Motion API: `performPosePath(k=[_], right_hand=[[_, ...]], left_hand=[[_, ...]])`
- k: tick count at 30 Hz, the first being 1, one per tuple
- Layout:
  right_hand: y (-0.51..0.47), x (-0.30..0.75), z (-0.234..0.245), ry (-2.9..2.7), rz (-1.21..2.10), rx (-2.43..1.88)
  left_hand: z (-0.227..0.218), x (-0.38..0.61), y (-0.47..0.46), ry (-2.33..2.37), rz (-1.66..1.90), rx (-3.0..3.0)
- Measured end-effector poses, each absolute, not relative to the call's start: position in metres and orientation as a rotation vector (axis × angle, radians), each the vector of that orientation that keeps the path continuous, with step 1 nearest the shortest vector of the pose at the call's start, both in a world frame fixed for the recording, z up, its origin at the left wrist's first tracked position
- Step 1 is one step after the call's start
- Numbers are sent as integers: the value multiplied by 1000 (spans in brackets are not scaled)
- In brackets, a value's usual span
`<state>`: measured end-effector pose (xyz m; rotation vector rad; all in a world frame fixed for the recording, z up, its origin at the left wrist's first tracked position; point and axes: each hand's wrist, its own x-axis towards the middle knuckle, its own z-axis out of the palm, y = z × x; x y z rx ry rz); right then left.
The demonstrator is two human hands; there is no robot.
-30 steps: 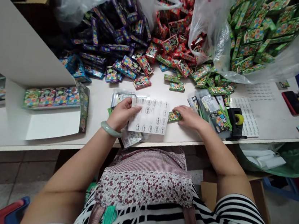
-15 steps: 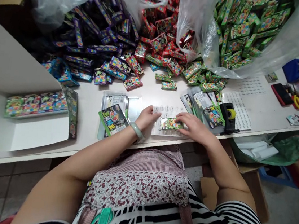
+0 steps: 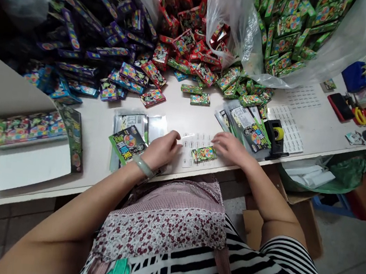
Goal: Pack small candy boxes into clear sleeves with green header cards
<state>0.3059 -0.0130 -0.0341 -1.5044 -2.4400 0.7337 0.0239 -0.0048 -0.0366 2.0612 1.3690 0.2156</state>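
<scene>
A small green candy box [image 3: 204,154] lies flat on a white sheet of round stickers [image 3: 187,160] at the table's front edge. My right hand [image 3: 230,148] is just right of the box, fingers stretched out low over the sheet, holding nothing. On the other side, my left hand [image 3: 162,149] has its fingers curled in by the sheet's left edge; whatever may be between the fingertips is hidden. Close to that wrist, green-and-black printed cards [image 3: 128,143] lie on clear plastic sleeves.
Purple [image 3: 96,24], red [image 3: 184,41] and green boxes [image 3: 288,23] are heaped at the back among plastic bags. A tape dispenser [image 3: 278,139] stands right, beside more printed sleeves [image 3: 249,125]. At left, an open white carton [image 3: 36,163] holds a row of boxes.
My right hand has let go of the green box and shifted slightly back from it. My left hand has drawn left, off the sticker sheet. The camera view has turned slightly.
</scene>
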Motion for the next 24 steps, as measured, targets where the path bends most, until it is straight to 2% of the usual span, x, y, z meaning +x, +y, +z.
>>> performPosePath(k=[3,6,13,17,20,24], right_hand=[[7,301,-31,-2348,560,-1841],[16,290,-35,-2394,555,-1999],[7,298,-41,-2264,612,-1816],[9,323,-29,-1794,755,-1697],[7,320,-12,-1501,918,-1525],[-8,263,-5,-1575,1329,-1222]], left_hand=[[-40,35,-19,1043,188,2313],[-46,48,-25,996,81,2437],[-53,50,-26,1006,64,2482],[-55,56,-30,1001,88,2462],[-51,52,-34,990,240,2387],[-41,-9,-29,1249,759,2204]])
